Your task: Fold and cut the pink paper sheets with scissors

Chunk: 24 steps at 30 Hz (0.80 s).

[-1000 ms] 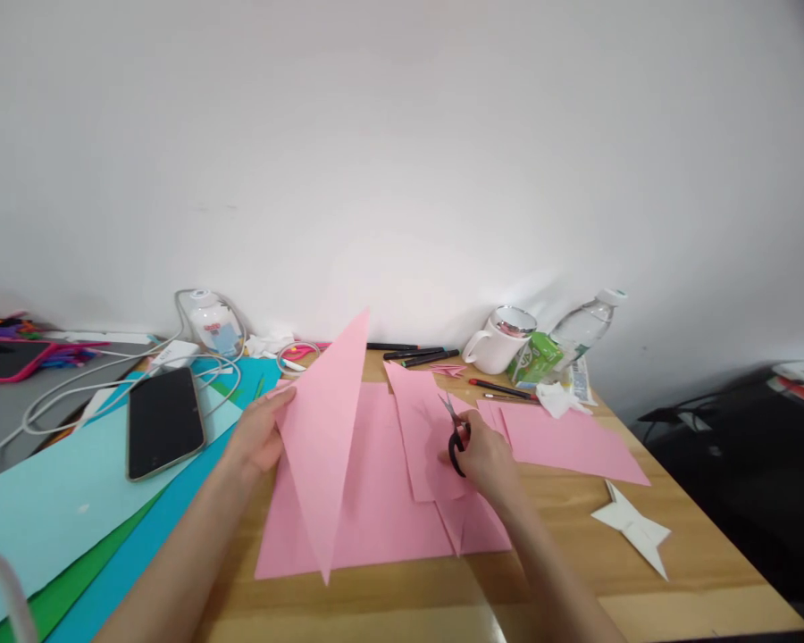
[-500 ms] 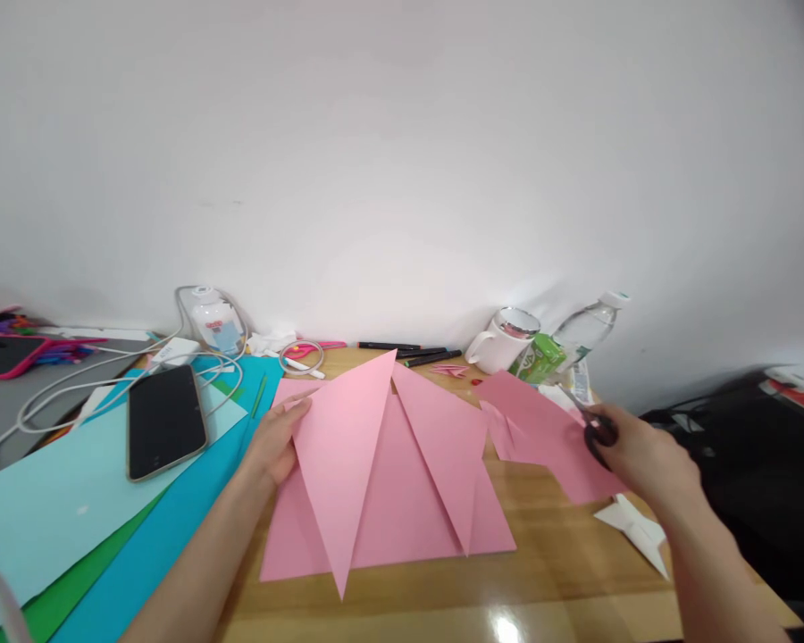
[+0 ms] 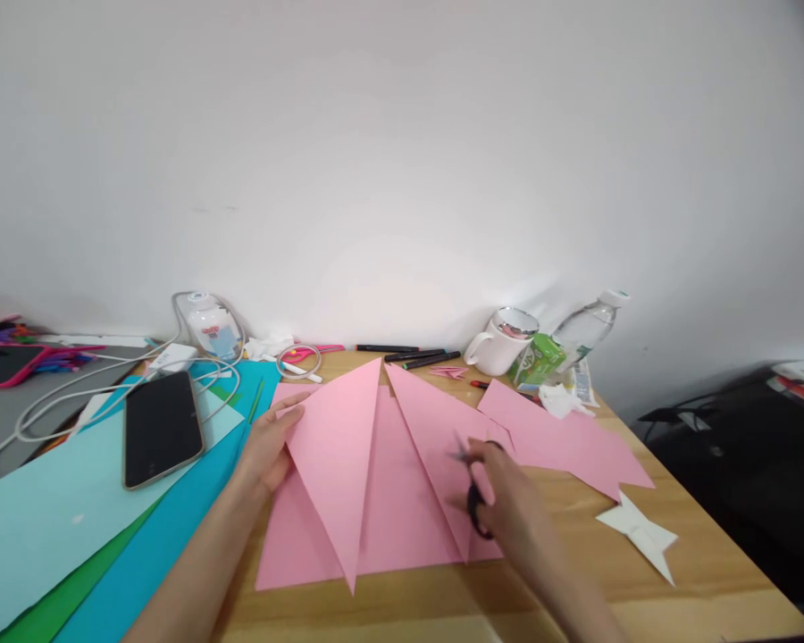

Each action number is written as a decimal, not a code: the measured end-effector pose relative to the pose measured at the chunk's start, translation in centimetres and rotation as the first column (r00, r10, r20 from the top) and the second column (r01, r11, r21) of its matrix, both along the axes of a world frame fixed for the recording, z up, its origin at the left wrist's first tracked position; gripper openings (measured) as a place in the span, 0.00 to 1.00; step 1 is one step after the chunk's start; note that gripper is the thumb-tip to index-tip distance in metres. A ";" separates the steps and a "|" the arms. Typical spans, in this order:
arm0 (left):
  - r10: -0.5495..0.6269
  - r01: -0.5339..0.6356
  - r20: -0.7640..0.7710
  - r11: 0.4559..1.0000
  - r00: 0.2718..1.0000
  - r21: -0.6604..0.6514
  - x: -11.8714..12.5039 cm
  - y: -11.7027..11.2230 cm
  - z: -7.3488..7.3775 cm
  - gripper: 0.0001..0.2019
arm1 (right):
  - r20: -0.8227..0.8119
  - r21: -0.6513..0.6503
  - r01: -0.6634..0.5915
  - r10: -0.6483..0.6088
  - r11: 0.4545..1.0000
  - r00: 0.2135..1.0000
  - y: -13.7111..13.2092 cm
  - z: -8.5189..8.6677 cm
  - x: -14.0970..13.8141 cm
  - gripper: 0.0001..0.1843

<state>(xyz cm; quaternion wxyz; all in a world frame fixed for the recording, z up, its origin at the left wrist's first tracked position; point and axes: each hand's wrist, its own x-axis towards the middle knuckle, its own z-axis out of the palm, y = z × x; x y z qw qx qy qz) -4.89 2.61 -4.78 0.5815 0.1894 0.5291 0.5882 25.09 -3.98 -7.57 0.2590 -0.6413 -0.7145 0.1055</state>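
My left hand (image 3: 268, 451) grips the left edge of a pink sheet of paper (image 3: 339, 464), thumb on top. That sheet is folded into a long pointed flap, its tip hanging toward the table's front edge. A second pointed pink flap (image 3: 419, 446) spreads to the right. Beneath both lies flat pink paper (image 3: 398, 527). In my right hand (image 3: 513, 500) is a pair of black-handled scissors (image 3: 475, 505), over the right flap and blurred by motion; the blades look parted. Whether they touch the paper I cannot tell.
A pink offcut (image 3: 569, 446) and a white folded paper shape (image 3: 643, 534) lie to the right. Behind stand a white mug (image 3: 499, 344), a green carton (image 3: 540, 359) and a bottle (image 3: 590, 326). Leftward are a phone (image 3: 162, 429), coiled cable and coloured sheets (image 3: 94, 505).
My right hand has brought the scissors leftward, from above the pink offcut to the right flap. The offcut now lies flatter on the table. My left hand keeps its hold.
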 end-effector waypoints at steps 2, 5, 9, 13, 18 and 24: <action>0.015 -0.015 -0.010 1.000 1.000 0.006 -0.1 0.0 0.0 0.12 | 0.023 -0.004 -0.107 0.107 0.994 0.994 -1.3 0.1 -2.6 0.17; 0.029 -0.029 -0.014 0.999 0.999 0.019 -0.3 0.0 0.1 0.12 | 0.071 -0.002 -0.037 0.037 0.999 0.997 -2.2 0.0 -4.3 0.20; 0.046 -0.045 -0.009 0.998 0.999 0.033 -0.5 0.0 0.4 0.12 | 0.011 -0.020 0.021 -0.020 1.000 1.000 -1.7 -0.1 -2.8 0.19; 0.104 -0.104 0.003 0.993 0.995 0.059 -0.9 0.1 0.8 0.11 | -0.081 0.028 0.084 -0.082 0.996 0.993 -1.5 0.5 -0.6 0.14; 0.247 -0.248 0.028 0.965 0.969 0.086 -2.3 0.6 0.8 0.09 | 0.006 0.168 -0.003 0.002 0.986 1.000 -2.6 1.3 -1.4 0.16; 0.273 -0.292 0.179 0.953 0.945 0.086 -4.4 0.6 1.3 0.11 | 0.191 0.338 -0.217 0.159 0.916 0.969 -3.7 3.1 -3.3 0.25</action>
